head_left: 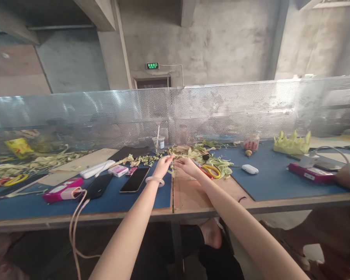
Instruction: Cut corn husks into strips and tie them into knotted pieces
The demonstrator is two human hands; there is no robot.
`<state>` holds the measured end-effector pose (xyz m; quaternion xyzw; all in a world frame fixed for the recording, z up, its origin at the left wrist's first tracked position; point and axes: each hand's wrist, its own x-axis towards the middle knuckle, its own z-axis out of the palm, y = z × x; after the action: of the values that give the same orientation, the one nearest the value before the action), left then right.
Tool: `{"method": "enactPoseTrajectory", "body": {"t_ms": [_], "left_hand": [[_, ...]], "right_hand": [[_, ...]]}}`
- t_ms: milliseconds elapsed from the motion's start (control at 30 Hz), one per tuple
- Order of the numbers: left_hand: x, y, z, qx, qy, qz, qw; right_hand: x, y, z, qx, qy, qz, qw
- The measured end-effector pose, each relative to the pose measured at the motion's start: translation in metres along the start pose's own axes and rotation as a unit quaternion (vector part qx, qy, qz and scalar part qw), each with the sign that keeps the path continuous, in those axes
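Both of my hands are close together over the front edge of a pile of pale green leaves and stems point(221, 163) at the middle of the table. My left hand point(163, 165), with a pale bangle point(155, 181) at the wrist, has its fingers pinched together. My right hand point(186, 166) is beside it, fingers curled inward and pressed together. Whatever lies between the fingertips is too small to make out. Yellow-and-red handled scissors point(212, 172) lie just right of my right wrist. Small green buds point(147, 160) are heaped left of my left hand.
A black phone point(134, 180), a white case point(250, 169), a lidded jar point(251, 143), a plastic cup point(158, 143) and a magenta box point(310, 173) lie around. A perforated metal screen point(210, 112) stands behind. Another person's hand point(349, 175) is at the right edge.
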<state>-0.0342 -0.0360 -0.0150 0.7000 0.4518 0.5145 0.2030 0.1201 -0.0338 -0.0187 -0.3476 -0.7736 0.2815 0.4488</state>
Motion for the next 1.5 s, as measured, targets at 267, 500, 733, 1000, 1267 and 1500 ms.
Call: {"method": "enactPoseTrajectory", "body": {"t_ms": [267,500,733,1000,1267,1500], "left_hand": [[0.000,0.001,0.001,-0.061,-0.042,-0.036,0.997],[-0.006,0.017,-0.001,-0.126,-0.091,-0.043,0.987],[-0.015,0.030,0.001,-0.085,-0.189,-0.010,0.978],[-0.021,0.033,-0.002,-0.036,-0.273,0.000,0.961],[-0.024,0.036,-0.005,-0.069,-0.309,-0.019,0.948],[-0.027,0.042,-0.014,-0.252,-0.323,-0.100,0.907]], "right_hand": [[-0.012,-0.029,-0.012,0.087,-0.124,0.067,0.986],[-0.027,-0.036,-0.032,-0.093,-0.068,0.027,0.993],[-0.063,-0.040,-0.037,-0.087,0.026,0.037,0.995],[-0.087,-0.046,-0.002,0.013,0.187,0.017,0.982],[-0.092,-0.038,0.003,-0.070,0.245,0.016,0.967],[-0.094,-0.034,0.005,-0.075,0.238,0.035,0.968]]}}
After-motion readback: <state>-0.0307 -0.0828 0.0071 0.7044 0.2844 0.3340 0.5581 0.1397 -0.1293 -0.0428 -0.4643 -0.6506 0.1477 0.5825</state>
